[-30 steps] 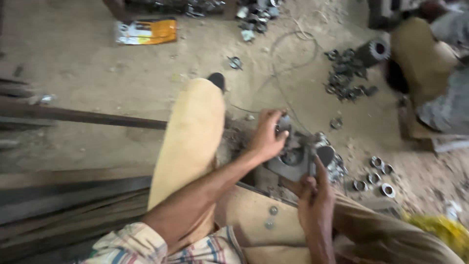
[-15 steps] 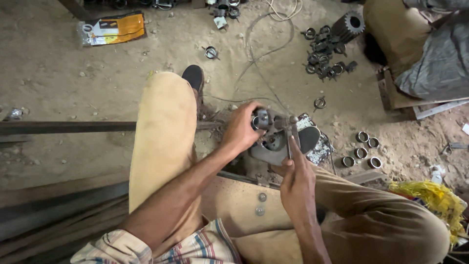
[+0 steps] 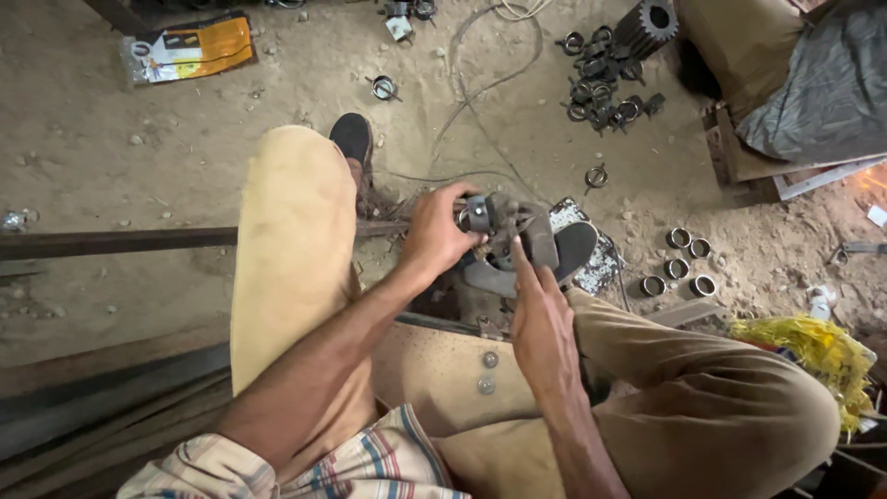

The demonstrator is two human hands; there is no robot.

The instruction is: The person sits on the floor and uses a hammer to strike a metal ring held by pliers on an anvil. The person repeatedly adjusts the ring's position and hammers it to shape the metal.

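I sit on sandy ground with my knees up. My left hand [image 3: 442,233] grips a grey metal casting [image 3: 517,229] from its left side, fingers around a round bushing on it. My right hand [image 3: 540,319] comes up from below, its index finger stretched along the right side of the casting, supporting it. The part is lifted just above my dark shoe [image 3: 580,248] and a grey plate beneath.
Several steel rings [image 3: 682,261] lie to the right; a pile of dark clips [image 3: 601,88] and a toothed gear [image 3: 649,25] at top right. A long metal bar [image 3: 111,242] runs left. A yellow packet [image 3: 189,48] lies top left, yellow fibres [image 3: 813,351] at right.
The view has shifted slightly. Both hands stay on the casting; my right hand has turned so its index finger lies along the part, which is raised a little.
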